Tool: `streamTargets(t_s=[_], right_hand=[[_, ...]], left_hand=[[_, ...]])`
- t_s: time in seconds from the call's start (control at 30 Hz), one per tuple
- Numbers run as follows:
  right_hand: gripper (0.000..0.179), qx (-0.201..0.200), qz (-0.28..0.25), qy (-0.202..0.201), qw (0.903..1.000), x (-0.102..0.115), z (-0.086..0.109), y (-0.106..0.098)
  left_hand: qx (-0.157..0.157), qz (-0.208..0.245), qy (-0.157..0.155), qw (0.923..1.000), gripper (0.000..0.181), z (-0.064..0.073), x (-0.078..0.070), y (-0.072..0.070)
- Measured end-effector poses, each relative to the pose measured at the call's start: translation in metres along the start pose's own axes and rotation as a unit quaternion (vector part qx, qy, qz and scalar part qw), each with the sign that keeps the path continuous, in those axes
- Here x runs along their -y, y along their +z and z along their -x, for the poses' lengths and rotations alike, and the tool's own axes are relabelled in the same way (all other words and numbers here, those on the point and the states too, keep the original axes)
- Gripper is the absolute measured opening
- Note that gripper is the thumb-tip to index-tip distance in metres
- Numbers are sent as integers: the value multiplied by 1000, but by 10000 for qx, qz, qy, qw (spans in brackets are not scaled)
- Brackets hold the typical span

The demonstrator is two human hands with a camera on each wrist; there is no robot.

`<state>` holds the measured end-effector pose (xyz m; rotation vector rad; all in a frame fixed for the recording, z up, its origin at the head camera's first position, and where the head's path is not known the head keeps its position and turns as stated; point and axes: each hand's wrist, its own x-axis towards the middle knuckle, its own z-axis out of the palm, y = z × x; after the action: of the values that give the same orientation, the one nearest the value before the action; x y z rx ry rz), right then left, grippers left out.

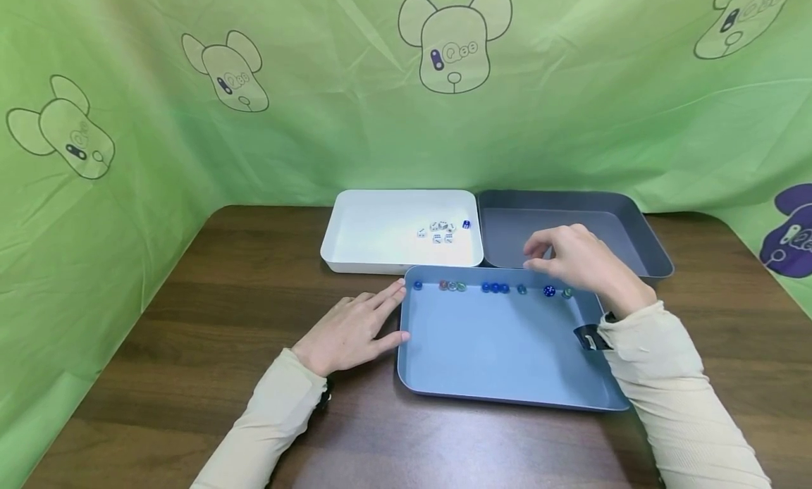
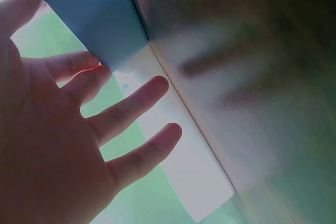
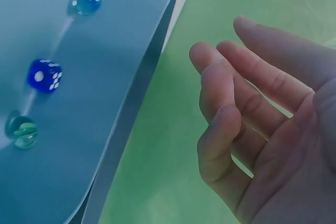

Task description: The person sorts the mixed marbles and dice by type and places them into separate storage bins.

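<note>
My left hand (image 1: 357, 329) lies spread along the left side of the blue tray (image 1: 507, 348), its fingertips and thumb right at the rim. In the left wrist view the fingers (image 2: 131, 109) are straight and apart. My right hand (image 1: 574, 262) hovers over the tray's far right edge, fingers loosely bent, thumb apart from them. The right wrist view shows nothing in its grasp. Along the tray's far side runs a row of glass marbles (image 1: 495, 288). Among them, below the right hand, sits a blue die with white dots (image 1: 549, 291), beside a greenish marble (image 3: 25, 132).
Behind the blue tray stands a white tray (image 1: 374, 228) with several white dice (image 1: 438, 239) and a blue die (image 1: 466, 224). A dark grey tray (image 1: 609, 225) adjoins it on the right. Green printed cloth (image 1: 355, 137) hangs around the wooden table (image 1: 209, 299).
</note>
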<state>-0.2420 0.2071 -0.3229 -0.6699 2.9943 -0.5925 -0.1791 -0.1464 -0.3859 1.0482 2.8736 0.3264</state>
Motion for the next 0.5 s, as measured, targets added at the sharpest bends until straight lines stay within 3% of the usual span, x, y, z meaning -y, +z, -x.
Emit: streamTargets(t_s=[0.5], right_hand=[[17,95,74,104,9999,-14,13,2]], left_hand=[[23,14,-26,10000,73,0,-1,0]])
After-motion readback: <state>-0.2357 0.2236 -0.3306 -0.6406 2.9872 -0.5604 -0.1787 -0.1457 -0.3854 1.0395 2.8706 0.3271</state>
